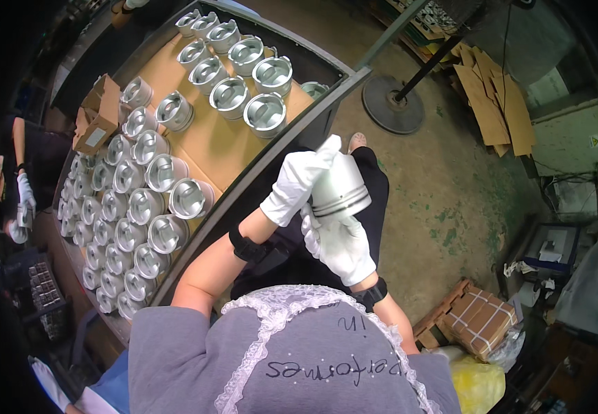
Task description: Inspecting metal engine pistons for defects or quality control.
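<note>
A silvery metal piston (342,185) is held in front of my body, tilted, with its dark ring grooves toward the lower end. My left hand (295,181), in a white glove, closes around its left side, with fingers reaching to its upper end. Beneath the grooved end, my right hand (340,250), also gloved in white, cups the piston from below. Some fingertips are hidden behind the metal. To the left, several similar pistons (266,114) stand in rows on a cardboard-covered table (206,153).
A small open cardboard box (99,114) stands among the pistons. The table's dark raised edge (271,162) runs close to my left arm. At far left, another person's gloved hand (25,193) is at work. A round stand base (393,103) and a strapped carton (480,321) are to the right.
</note>
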